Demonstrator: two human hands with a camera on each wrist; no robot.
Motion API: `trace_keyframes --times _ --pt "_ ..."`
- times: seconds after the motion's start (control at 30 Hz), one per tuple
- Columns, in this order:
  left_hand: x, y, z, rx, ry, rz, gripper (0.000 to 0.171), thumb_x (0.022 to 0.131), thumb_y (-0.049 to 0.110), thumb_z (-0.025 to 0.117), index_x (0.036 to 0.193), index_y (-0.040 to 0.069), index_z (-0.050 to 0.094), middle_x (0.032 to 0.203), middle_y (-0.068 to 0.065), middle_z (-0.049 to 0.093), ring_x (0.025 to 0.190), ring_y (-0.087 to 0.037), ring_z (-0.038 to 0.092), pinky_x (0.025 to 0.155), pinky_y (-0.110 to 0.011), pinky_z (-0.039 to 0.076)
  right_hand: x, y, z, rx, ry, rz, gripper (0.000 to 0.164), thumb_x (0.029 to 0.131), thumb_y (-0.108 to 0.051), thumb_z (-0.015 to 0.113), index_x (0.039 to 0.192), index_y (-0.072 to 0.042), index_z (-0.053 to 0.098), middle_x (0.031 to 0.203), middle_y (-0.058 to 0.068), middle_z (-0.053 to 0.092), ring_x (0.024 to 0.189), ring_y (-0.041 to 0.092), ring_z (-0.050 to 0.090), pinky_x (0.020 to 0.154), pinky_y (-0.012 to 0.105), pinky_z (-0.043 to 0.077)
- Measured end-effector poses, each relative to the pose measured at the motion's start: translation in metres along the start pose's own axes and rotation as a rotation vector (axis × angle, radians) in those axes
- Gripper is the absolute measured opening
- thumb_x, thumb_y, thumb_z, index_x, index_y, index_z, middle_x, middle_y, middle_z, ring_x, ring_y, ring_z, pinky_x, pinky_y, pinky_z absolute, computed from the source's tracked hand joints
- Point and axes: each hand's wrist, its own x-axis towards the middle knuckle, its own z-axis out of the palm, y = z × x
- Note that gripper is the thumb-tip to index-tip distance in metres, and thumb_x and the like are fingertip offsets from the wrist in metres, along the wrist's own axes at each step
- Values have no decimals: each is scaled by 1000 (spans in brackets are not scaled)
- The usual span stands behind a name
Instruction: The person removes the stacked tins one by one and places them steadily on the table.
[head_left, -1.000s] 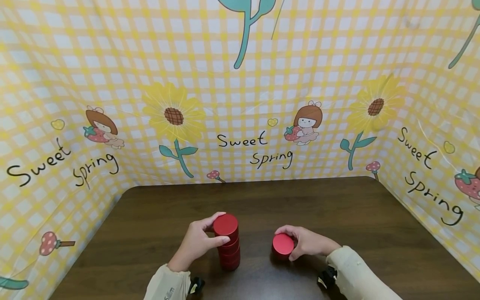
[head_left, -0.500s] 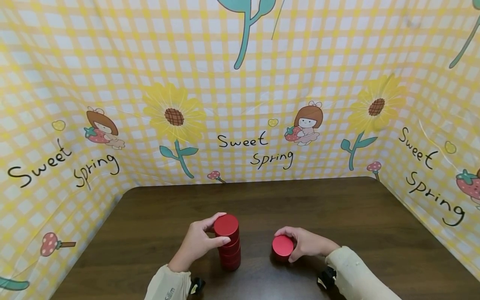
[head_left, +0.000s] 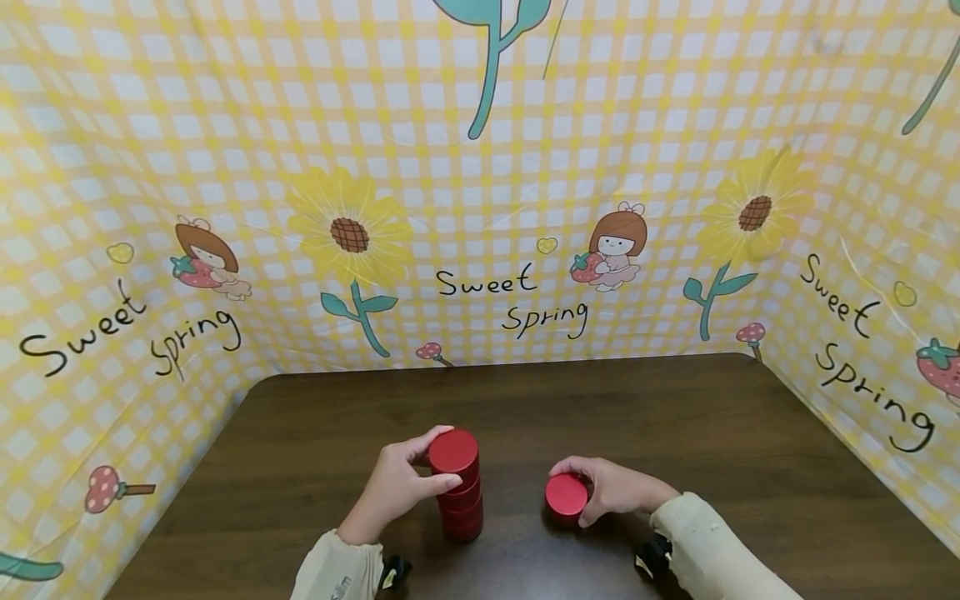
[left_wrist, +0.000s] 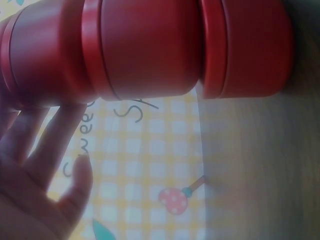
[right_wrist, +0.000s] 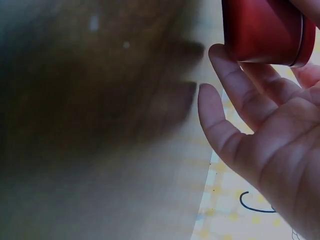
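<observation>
Toward the front of the table stands an upright stack of red round tins [head_left: 462,500] with lids. My left hand [head_left: 400,482] grips the top tin [head_left: 453,451] from the left, thumb on the near side and fingers behind. The left wrist view shows several fingers against the side of an upper tin [left_wrist: 47,55], the tins lying end to end. To the right of the stack, my right hand [head_left: 611,486] holds a single red tin [head_left: 566,497] by its sides. In the right wrist view, that tin [right_wrist: 265,32] has its base close to the table; contact is unclear.
The dark wooden table [head_left: 495,400] has rounded far corners. A yellow checked cloth [head_left: 480,200] with printed flowers and lettering hangs behind it and along both sides. Dark wrist straps [head_left: 654,557] sit by the pale sleeves [head_left: 712,542].
The right hand and its tin have shifted slightly down in the head view. The left hand keeps its grip on the stack, with almost no movement.
</observation>
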Motion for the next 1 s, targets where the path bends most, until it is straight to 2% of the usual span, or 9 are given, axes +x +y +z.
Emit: trace_keyframes --times 0.33,0.73,1.0 --pt "1 -1 0 6 -8 4 52 75 15 82 122 1 64 98 -11 70 79 -14 60 58 -26 49 3 -1 0 -37 -15 7 59 67 9 75 121 -2 53 106 6 57 95 23 48 80 34 42" --pt "0 1 -1 13 1 -9 52 75 14 82 122 1 64 99 -11 70 79 -15 60 58 -26 48 3 -11 3 -204 -23 36 58 67 10 75 119 -6 55 104 1 55 94 20 48 79 31 42" --pt "0 0 0 16 5 7 51 75 13 82 121 0 64 96 -10 70 78 -12 60 60 -25 48 4 -10 4 -218 -28 33 58 65 9 77 116 -7 56 102 0 55 93 18 49 78 29 43"
